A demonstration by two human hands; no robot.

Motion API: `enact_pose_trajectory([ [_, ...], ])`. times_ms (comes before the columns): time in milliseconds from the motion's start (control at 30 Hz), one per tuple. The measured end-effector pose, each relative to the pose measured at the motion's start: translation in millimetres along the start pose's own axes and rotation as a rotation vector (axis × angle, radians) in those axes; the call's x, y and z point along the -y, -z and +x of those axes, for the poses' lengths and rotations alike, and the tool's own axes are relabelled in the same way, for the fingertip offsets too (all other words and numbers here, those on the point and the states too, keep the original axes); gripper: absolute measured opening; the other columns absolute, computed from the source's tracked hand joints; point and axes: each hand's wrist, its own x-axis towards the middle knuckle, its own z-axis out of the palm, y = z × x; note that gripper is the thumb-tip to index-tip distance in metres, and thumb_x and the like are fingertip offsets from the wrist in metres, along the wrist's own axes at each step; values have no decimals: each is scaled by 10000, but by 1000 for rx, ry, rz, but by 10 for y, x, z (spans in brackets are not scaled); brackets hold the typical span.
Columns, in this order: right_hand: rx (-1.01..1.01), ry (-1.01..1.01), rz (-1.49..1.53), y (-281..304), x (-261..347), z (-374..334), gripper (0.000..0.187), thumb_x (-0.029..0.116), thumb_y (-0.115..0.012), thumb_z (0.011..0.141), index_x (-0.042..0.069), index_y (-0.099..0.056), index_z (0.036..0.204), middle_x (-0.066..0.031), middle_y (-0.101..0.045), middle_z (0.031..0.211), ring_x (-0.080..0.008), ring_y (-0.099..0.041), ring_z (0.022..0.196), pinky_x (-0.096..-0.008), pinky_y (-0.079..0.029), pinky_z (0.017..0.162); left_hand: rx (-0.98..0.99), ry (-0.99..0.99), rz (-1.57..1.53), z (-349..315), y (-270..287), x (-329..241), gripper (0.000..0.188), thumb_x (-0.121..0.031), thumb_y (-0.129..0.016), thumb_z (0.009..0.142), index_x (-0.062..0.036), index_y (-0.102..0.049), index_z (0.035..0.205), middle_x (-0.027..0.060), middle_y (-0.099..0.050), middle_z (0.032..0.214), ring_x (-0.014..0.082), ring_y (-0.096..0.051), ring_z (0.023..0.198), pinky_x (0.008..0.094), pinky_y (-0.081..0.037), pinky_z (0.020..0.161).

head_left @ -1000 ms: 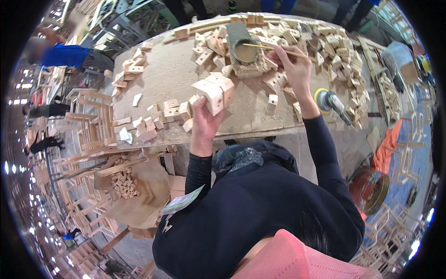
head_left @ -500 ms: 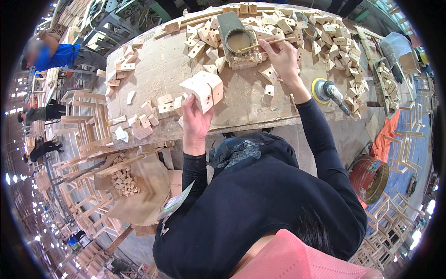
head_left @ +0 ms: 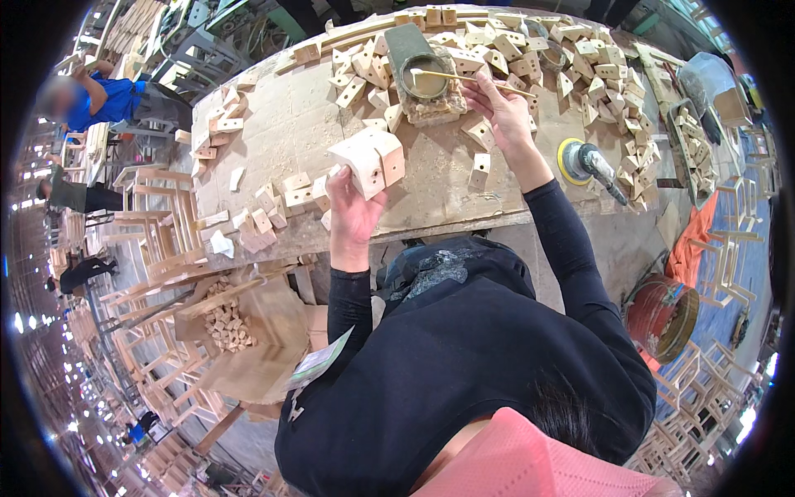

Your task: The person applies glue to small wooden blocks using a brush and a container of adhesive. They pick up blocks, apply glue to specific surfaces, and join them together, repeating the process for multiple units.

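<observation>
My left hand (head_left: 354, 211) is closed around a pair of pale wooden blocks (head_left: 362, 163) held together above the table's near side. Dark holes show in their faces, and a narrow gap runs between them. Between the fingers of my right hand (head_left: 505, 114) is a thin wooden stick (head_left: 454, 76). Its whitish, coated tip is over the mouth of a grey, crusted pot (head_left: 404, 43) that contains tan liquid; whether the tip touches the liquid I cannot tell. The pot rests on a crusty wooden base (head_left: 435, 112).
Loose drilled blocks (head_left: 600, 87) crowd the back and right of the worktable (head_left: 277, 124). A round sander (head_left: 584, 161) lies right of my right forearm. Below the table's left edge, a cardboard box (head_left: 273, 340) contains small wood pieces. A rusty drum (head_left: 662, 319) stands at right.
My right hand has shifted slightly and tilted the stick, bringing its tip up and leftward from the liquid. The blocks in my left hand have barely moved.
</observation>
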Motion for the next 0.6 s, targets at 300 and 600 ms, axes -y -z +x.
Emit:
enact_pose_trajectory([
  [300, 19, 117, 49, 70, 107, -71, 188, 144, -638, 945, -17, -633, 1042, -158, -708, 972, -214, -710, 902, -252, -598, 751, 72, 106, -24, 141, -189, -21, 611, -337, -590, 913, -31, -401, 1407, 135, -494, 1394, 278, -504, 1274, 431, -426, 1071],
  [600, 233, 181, -66, -329, 468, -682, 164, 173, -631, 959, 12, -599, 961, -160, -713, 901, -180, -704, 796, -272, -568, 691, 110, 125, -181, 213, -294, -22, 838, -459, -558, 853, 18, -266, 1477, 331, -356, 1425, 456, -493, 1215, 496, -446, 1031],
])
